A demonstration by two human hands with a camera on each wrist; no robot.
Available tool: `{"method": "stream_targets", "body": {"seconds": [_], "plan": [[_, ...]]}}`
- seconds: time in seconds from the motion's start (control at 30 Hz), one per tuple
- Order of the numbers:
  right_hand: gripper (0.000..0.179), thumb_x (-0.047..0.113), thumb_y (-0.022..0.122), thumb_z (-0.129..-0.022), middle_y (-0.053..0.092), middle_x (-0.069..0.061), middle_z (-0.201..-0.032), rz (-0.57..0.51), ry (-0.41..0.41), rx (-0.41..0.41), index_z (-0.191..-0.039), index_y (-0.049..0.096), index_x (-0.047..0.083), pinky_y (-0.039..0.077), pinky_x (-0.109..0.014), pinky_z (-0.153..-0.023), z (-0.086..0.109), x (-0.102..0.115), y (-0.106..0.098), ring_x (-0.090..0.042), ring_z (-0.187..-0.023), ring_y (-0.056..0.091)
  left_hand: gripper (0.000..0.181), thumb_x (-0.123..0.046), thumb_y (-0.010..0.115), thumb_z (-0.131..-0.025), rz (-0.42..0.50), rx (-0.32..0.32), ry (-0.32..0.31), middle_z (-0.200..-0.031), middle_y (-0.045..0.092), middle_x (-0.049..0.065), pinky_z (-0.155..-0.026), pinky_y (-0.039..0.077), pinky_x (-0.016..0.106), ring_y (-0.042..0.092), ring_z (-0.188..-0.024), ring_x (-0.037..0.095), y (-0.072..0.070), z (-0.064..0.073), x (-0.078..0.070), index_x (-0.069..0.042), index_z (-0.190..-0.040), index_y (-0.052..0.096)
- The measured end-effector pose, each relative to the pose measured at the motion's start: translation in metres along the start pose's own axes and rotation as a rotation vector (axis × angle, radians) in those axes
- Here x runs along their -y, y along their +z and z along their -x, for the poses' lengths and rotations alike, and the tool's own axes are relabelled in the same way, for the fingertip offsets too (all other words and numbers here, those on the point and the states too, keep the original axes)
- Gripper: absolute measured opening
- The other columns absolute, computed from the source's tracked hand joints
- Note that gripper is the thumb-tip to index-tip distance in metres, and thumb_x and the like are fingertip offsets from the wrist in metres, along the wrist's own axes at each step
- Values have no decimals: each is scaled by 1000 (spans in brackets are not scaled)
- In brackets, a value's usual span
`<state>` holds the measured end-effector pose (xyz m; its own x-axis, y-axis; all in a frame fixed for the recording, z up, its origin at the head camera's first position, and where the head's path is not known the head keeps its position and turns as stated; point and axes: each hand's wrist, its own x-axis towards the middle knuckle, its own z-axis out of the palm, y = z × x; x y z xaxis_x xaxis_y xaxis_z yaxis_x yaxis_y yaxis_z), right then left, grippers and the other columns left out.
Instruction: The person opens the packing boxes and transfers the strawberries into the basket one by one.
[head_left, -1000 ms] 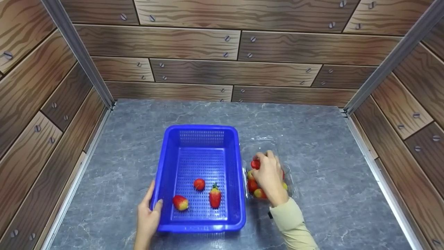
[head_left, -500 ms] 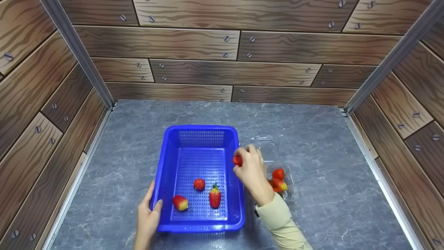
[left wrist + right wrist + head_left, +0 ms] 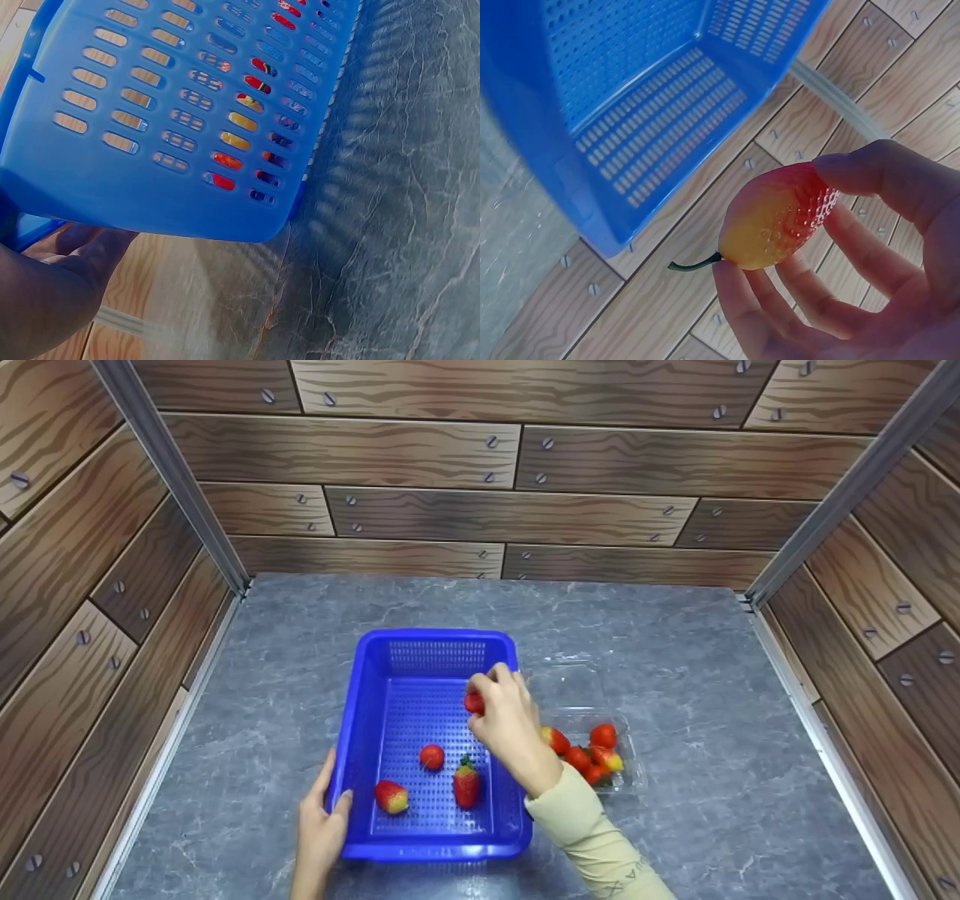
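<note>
My right hand (image 3: pixel 506 720) is over the right side of a blue plastic basket (image 3: pixel 435 847). Between its thumb and fingers it pinches a red and yellow strawberry (image 3: pixel 776 217) with a green stem, held above the basket floor. My left hand (image 3: pixel 321 825) grips the basket's left rim near the front, thumb on top; the left wrist view shows its fingers (image 3: pixel 97 259) below the rim. In the basket lie a strawberry (image 3: pixel 466 786) with leaves, a red and yellow strawberry (image 3: pixel 391 797) and a round red fruit (image 3: pixel 431 757).
Right of the basket stands a clear plastic box (image 3: pixel 634 757) with its lid (image 3: pixel 566 682) folded back. Several red fruits (image 3: pixel 577 759) lie in it. The grey marbled tabletop (image 3: pixel 712 697) is enclosed by wood-patterned walls (image 3: pixel 510 517) at the back and sides.
The right hand has lifted the strawberry out of the clear box and carried it left, over the basket's rim. The left hand and basket have stayed in place.
</note>
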<state>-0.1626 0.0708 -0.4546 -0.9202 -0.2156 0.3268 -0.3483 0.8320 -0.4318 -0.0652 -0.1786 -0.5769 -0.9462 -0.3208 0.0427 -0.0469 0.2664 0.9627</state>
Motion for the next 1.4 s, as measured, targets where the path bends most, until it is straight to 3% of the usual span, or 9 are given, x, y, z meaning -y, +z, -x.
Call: {"method": "stream_targets", "body": {"seconds": [0.2, 0.37, 0.67, 1.1, 1.4], "plan": [[34, -2, 71, -62, 53, -2, -92, 18, -19, 41, -92, 71, 15, 53, -38, -59, -1, 12, 6, -24, -85, 52, 67, 14, 58, -85, 8, 16, -7, -150, 41, 21, -115, 30, 52, 39, -137, 40, 0, 0, -1, -2, -149, 42], [35, -5, 70, -62, 52, -2, -90, -17, -54, 57, -91, 71, 14, 51, -35, -63, -3, 26, 9, -24, -83, 50, 66, 14, 58, -85, 16, 11, 4, -150, 42, 20, -115, 31, 47, 40, -137, 37, -1, -1, -1, -1, -148, 42], [35, -4, 70, -63, 54, -1, -94, -24, -66, 130, -93, 71, 15, 53, -32, -67, -9, 49, 17, -21, -86, 51, 66, 16, 57, -85, 21, 5, 10, -150, 42, 22, -114, 30, 49, 40, -136, 38, -1, -1, 0, 2, -147, 42], [30, 0, 74, -63, 55, -1, -91, 13, -109, 179, -88, 71, 16, 54, -33, -67, -10, 64, 48, -22, -84, 53, 67, 14, 57, -85, -3, 15, -1, -150, 41, 24, -113, 32, 52, 40, -136, 39, -1, -2, 0, 2, -148, 40], [25, 0, 75, -65, 55, -2, -88, 6, -128, 202, -84, 71, 16, 53, -32, -65, -5, 64, 71, -22, -80, 53, 66, 14, 57, -85, 21, 11, 2, -150, 43, 21, -113, 32, 46, 42, -135, 35, -1, -1, -1, 0, -148, 42]]}}
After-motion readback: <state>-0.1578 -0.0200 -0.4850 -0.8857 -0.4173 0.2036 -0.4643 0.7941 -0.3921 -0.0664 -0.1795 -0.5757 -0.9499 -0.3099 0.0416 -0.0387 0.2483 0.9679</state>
